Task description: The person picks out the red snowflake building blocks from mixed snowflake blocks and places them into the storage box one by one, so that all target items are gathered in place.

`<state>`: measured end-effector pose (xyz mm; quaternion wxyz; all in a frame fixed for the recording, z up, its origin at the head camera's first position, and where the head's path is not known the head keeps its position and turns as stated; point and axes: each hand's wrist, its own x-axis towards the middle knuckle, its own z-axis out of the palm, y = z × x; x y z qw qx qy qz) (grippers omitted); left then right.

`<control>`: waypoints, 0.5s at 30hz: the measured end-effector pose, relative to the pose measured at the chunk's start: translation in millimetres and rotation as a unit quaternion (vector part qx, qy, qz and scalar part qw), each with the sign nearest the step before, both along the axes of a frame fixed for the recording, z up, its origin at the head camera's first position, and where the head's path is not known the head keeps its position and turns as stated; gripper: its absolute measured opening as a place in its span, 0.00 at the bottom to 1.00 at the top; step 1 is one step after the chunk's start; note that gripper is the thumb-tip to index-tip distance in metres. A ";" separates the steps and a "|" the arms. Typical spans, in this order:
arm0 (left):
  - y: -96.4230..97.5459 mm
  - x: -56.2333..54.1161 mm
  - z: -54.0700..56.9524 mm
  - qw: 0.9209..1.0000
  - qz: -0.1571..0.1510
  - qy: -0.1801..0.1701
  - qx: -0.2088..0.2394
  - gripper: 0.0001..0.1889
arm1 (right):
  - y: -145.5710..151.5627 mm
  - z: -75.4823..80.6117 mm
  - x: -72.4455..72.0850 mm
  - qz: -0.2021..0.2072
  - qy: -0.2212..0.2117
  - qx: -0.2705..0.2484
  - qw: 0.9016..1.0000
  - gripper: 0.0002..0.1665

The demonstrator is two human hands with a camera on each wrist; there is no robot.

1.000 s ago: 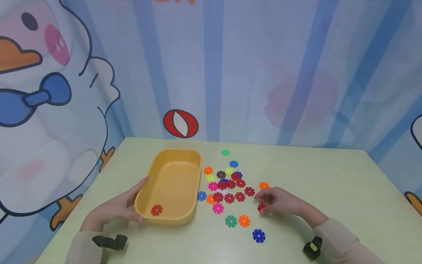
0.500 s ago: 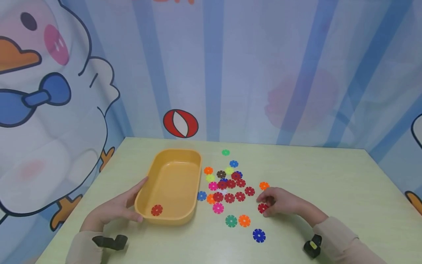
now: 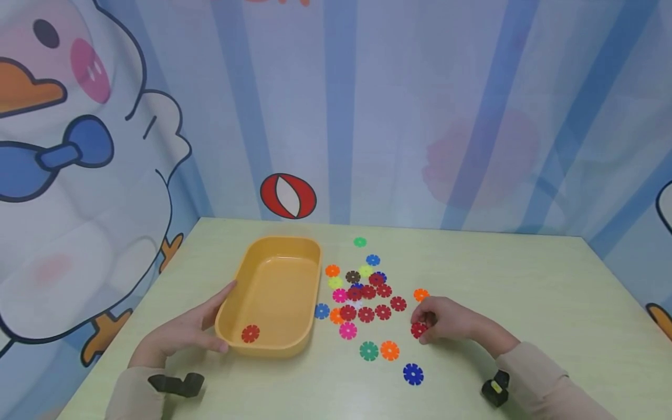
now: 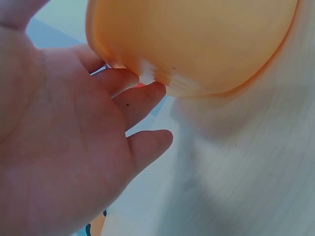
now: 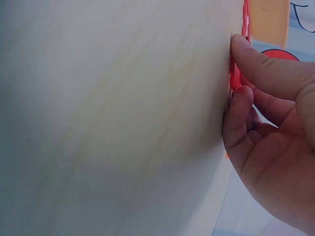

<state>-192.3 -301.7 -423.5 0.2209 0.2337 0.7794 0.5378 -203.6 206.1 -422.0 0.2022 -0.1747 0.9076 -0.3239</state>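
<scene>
My left hand (image 3: 181, 332) rests on the near-left corner of a yellow-orange plastic tray (image 3: 278, 291), thumb at the near end and fingers along the left wall. In the left wrist view its relaxed fingers (image 4: 140, 103) lie against the tray's outside, the little finger apart from it. One red notched snowflake disc (image 3: 250, 333) lies inside the tray. My right hand (image 3: 451, 321) pinches another red snowflake disc (image 3: 418, 331) at the tabletop, right of the pile. In the right wrist view this disc (image 5: 235, 78) shows edge-on between thumb and fingers, partly hidden.
Several red discs (image 3: 366, 314) lie mixed with blue, pink, yellow, brown and green ones right of the tray. An orange disc (image 3: 421, 294) is just beyond my right hand. Nearer me are a green (image 3: 369, 351), an orange (image 3: 390, 350) and a dark blue disc (image 3: 413, 374).
My right hand's fingers have drawn in around the red disc, which has become more visible. My left hand and the tray have stayed in place.
</scene>
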 end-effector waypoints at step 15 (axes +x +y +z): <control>0.9 0.5 0.4 1.000 0.002 0.001 -0.001 0.60 | 0.3 -3.6 -3.9 0.024 0.003 -0.019 1.000 0.15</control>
